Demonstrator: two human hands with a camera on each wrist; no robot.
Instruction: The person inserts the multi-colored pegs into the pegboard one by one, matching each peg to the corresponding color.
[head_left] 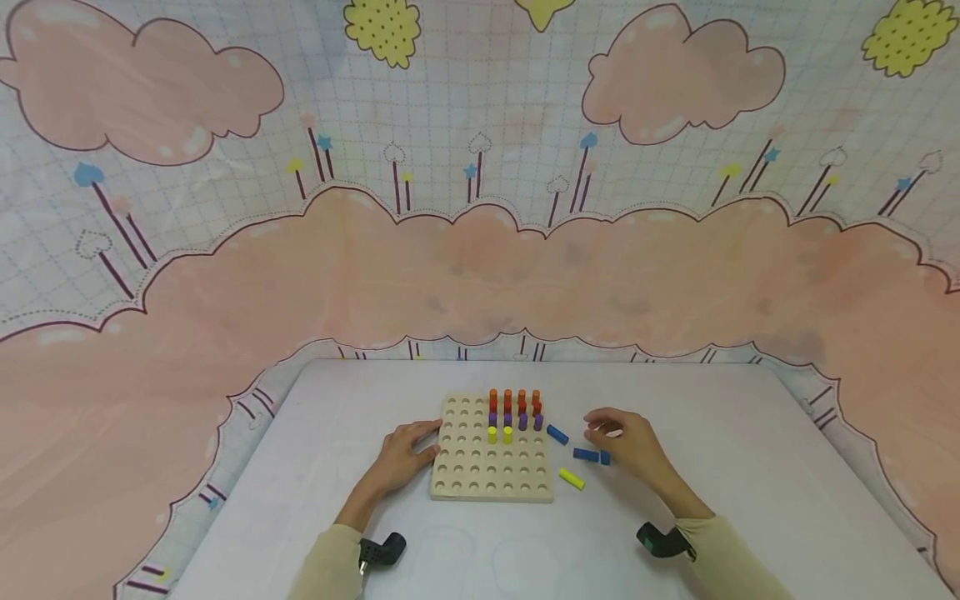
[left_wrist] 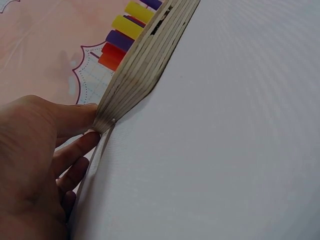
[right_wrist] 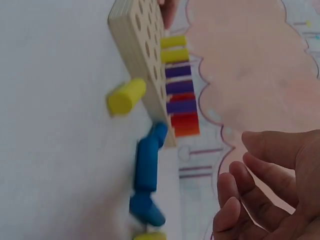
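Note:
A wooden pegboard (head_left: pixel 491 487) with rows of round holes lies on the table. Orange, red and purple pegs (head_left: pixel 522 422) stand in its back right part, with two yellow pegs (head_left: pixel 507 435) in front. My left hand (head_left: pixel 401 457) rests its thumb and fingertips against the board's left edge. To the right of the board, my right hand (head_left: pixel 628 442) hovers above the table, fingers loosely bent and holding nothing. Near it lie three loose blue pegs (head_left: pixel 586 455) and a loose yellow peg (head_left: pixel 572 479). Another yellow piece (right_wrist: pixel 150 236) shows at the bottom of the right wrist view.
The white table (head_left: pixel 450 558) reaches back to a patterned cloth backdrop (head_left: pixel 487 275) with clouds. Each wrist wears a small black camera (head_left: pixel 663 540) below a light sleeve (head_left: pixel 727 558).

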